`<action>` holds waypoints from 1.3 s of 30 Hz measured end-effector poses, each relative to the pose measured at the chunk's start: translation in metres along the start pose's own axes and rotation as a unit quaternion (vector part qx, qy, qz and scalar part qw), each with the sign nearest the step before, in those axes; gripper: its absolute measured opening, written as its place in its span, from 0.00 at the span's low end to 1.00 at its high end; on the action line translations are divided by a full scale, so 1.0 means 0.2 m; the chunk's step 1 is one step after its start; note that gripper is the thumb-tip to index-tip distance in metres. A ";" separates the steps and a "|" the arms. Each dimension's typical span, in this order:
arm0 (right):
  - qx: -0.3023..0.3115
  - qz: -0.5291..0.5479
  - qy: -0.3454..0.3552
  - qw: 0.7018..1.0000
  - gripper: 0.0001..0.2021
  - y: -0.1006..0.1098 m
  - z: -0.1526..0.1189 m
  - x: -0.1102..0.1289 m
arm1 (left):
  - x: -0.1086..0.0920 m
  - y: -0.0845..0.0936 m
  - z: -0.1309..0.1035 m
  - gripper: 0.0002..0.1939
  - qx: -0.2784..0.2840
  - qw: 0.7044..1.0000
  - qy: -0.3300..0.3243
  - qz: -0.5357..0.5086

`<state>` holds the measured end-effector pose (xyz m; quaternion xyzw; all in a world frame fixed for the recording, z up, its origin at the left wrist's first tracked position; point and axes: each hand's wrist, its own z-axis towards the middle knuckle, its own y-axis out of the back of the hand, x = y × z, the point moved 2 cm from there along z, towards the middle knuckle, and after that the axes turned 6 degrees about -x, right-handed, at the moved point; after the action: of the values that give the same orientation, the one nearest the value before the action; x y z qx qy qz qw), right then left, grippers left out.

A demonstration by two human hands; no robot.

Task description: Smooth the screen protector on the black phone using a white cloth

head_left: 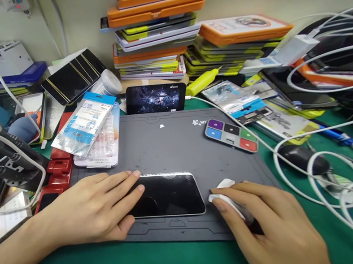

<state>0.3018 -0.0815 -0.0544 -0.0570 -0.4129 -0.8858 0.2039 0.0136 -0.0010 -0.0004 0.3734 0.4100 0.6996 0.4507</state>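
Observation:
A black smartphone [170, 194] lies face up on the grey work mat [171, 142] near its front edge. My left hand [90, 208] lies flat over the phone's left end, fingers stretched across the glass. My right hand [275, 228] pinches a small white wipe [225, 190] and presses it on the mat just beyond the phone's right end.
A second phone [156, 98] with a lit screen stands at the mat's far edge. A coloured multi-compartment tray [230, 134] sits on the mat's right. Stacked orange and yellow cases [158, 30] rise behind. White cables [326, 169] loop at right; packaged films [84, 123] and red clamps [57, 164] at left.

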 end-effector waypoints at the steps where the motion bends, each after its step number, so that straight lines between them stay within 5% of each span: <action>1: 0.000 0.001 -0.001 1.000 0.06 0.00 0.00 0.00 | 0.00 0.00 0.00 0.20 -0.001 1.000 -0.001 0.000; 39: -0.007 0.000 -0.016 1.000 0.07 0.00 0.00 0.00 | -0.05 0.01 0.00 0.21 0.017 0.998 -0.009 0.058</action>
<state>0.3011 -0.0815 -0.0554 -0.0733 -0.4098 -0.8876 0.1971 0.0166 -0.0101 -0.0006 0.4100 0.3954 0.7144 0.4064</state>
